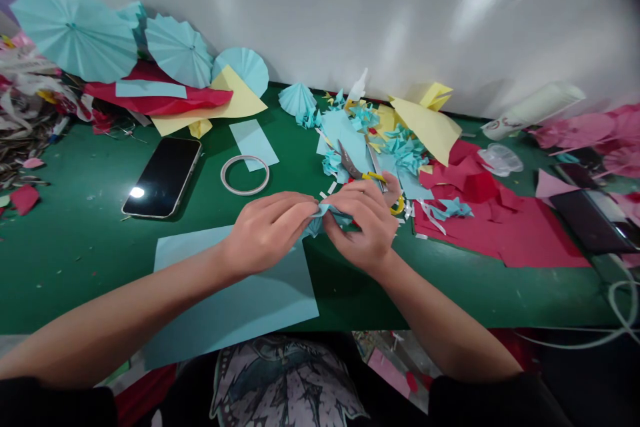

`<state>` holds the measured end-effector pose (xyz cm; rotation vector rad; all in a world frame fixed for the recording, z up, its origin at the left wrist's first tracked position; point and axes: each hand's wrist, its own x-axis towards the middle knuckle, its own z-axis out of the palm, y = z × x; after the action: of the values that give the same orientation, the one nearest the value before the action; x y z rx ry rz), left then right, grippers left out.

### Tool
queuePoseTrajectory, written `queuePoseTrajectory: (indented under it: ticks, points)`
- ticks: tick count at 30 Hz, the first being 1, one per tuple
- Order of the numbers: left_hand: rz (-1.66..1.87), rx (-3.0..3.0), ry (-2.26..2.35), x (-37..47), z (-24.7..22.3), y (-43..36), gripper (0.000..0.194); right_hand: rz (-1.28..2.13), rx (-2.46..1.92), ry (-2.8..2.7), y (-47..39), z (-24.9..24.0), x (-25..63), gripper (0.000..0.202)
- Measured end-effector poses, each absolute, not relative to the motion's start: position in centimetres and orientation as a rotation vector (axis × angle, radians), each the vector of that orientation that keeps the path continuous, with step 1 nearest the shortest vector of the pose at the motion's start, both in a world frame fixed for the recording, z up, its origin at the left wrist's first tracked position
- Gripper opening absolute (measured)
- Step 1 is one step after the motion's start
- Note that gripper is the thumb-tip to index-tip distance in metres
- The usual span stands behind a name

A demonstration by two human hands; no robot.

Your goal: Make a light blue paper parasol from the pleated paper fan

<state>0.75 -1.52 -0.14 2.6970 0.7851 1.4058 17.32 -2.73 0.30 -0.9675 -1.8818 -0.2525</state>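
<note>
Both hands meet over the middle of the green table (100, 280). A small folded light blue paper (314, 227) is pinched between them. My left hand (270, 230) grips its left side, with thumb and fingers pressed together. On its right side, my right hand (365, 220) is closed on the same paper. Behind the right hand lie scissors with yellow handles (350, 163), partly hidden by it. A large light blue sheet (240, 300) lies flat under my left hand and forearm, its near end hanging past the table edge.
A phone (163, 177) and a tape roll (245, 175) lie left. Pleated blue fans (75, 33) lean at the back left. Blue scraps (405, 150), red sheets (500, 227) and a second phone (595, 220) with a white cable (613, 300) are on the right.
</note>
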Motion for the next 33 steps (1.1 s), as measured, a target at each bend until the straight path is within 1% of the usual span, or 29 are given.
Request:
queuePoseTrajectory:
  ticks: [7,18,22,25,27,30,32,33]
  points:
    - [1.458,2.797,0.697,0.77,-0.17,-1.35,0.011,-0.288,-0.926,-1.899,-2.98,0.17,17.21,0.013]
    - [1.423,2.986,0.714,0.66,0.25,-1.17,0.014,-0.275,-0.943,-1.958,-3.31,0.04,17.29,0.011]
    - [1.37,2.828,0.86,0.71,0.13,-1.19,0.009,-0.222,-1.009,-1.865,-3.15,0.25,17.26,0.012]
    - [1.355,2.685,1.018,0.71,-0.11,-1.07,0.011,-0.187,-1.094,-1.759,-3.0,0.41,17.27,0.012]
    - [1.349,2.66,1.076,0.67,-0.27,-0.91,0.007,-0.149,-1.156,-1.711,-2.94,0.46,17.31,0.011]
    - [1.373,2.667,1.079,0.58,-0.47,-0.7,0.007,-0.154,-1.166,-1.733,-2.9,0.42,17.33,0.02]
    - [1.398,2.692,1.034,0.55,-0.56,-0.63,0.006,-0.239,-1.125,-1.79,-2.89,0.37,17.3,0.024]
    - [1.405,2.711,0.998,0.54,-0.58,-0.62,0.006,-0.289,-1.107,-1.81,-2.89,0.34,17.28,0.024]
